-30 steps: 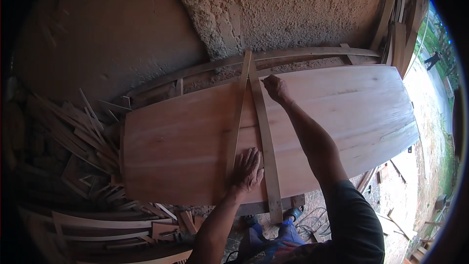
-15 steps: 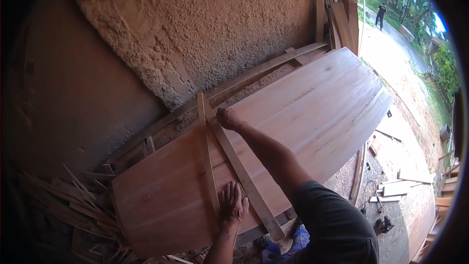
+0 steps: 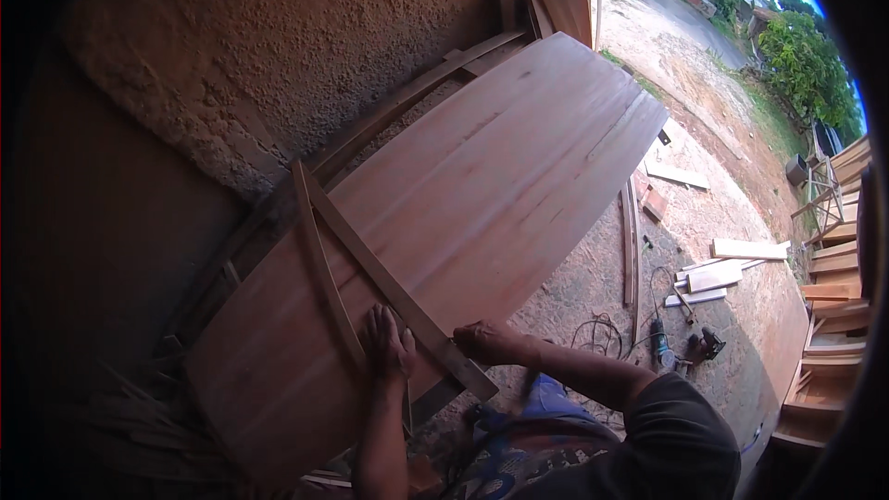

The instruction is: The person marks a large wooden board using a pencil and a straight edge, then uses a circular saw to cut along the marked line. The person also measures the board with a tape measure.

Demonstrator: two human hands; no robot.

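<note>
Lower left of the frame, a shadowy heap of wood offcuts point(image 3: 130, 440), and from there the big wooden panel point(image 3: 449, 231) slants up to the top centre. Across its lower half lies the narrow strip point(image 3: 321, 262), its top meeting the broader strip point(image 3: 384, 277) near the panel's far edge. Below centre, between the two, here's the left hand point(image 3: 391, 347), open, fingers spread on the wood, gripping nothing. Just right of it, the right hand point(image 3: 486, 343) sits at the broader strip's lower end, fingers curled tight; whether anything is inside, I can't tell. Lower right, a power tool point(image 3: 659, 347) rests on the ground, pale boards point(image 3: 718, 276) stacked just above.
</note>
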